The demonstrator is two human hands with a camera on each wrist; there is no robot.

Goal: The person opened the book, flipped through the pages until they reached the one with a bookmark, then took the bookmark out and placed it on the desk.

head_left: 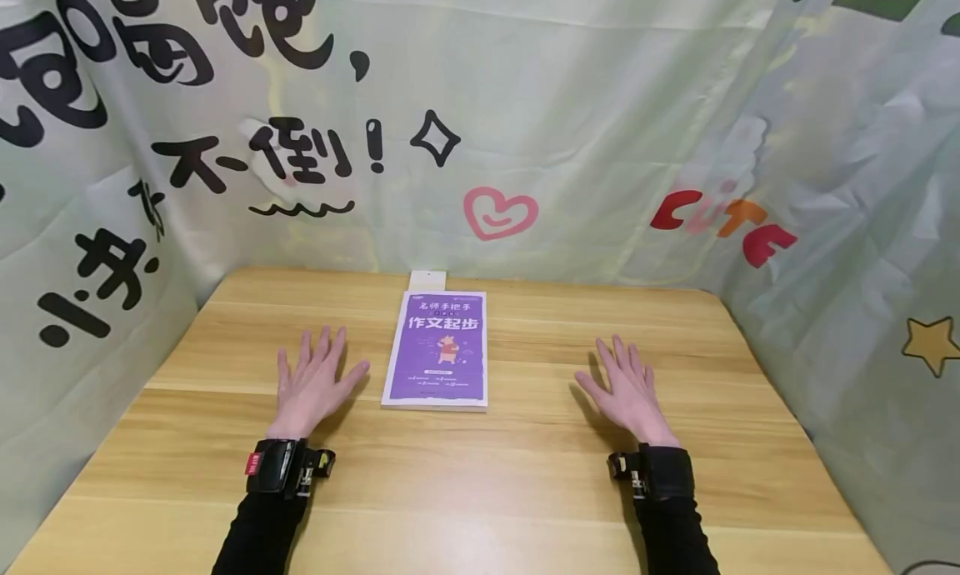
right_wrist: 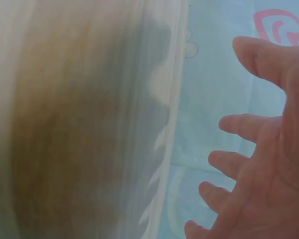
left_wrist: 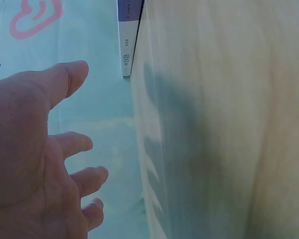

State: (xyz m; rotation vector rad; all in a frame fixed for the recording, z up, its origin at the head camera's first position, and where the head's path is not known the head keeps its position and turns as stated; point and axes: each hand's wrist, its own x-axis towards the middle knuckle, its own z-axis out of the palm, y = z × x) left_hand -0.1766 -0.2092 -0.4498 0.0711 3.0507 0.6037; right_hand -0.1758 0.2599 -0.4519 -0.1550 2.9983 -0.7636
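A purple book point(head_left: 438, 350) with a white title and a small cartoon figure lies flat on the wooden table point(head_left: 525, 475), left of its middle. To the left of the book is my left hand point(head_left: 311, 387), fingers spread and palm down, holding nothing. My right hand point(head_left: 624, 392) is farther off on the book's right side, its fingers also spread, with nothing in it. In the left wrist view the book's spine point(left_wrist: 127, 45) shows beyond the thumb. The right wrist view has the right hand point(right_wrist: 259, 134) over the table, with its shadow on the wood.
A white card or tag point(head_left: 427, 281) pokes out behind the book at the table's back edge. Pale fabric point(head_left: 585, 125) printed with black characters, a pink heart and coloured letters hangs around the back and sides. A dark cable point(head_left: 930, 565) shows at the lower right corner.
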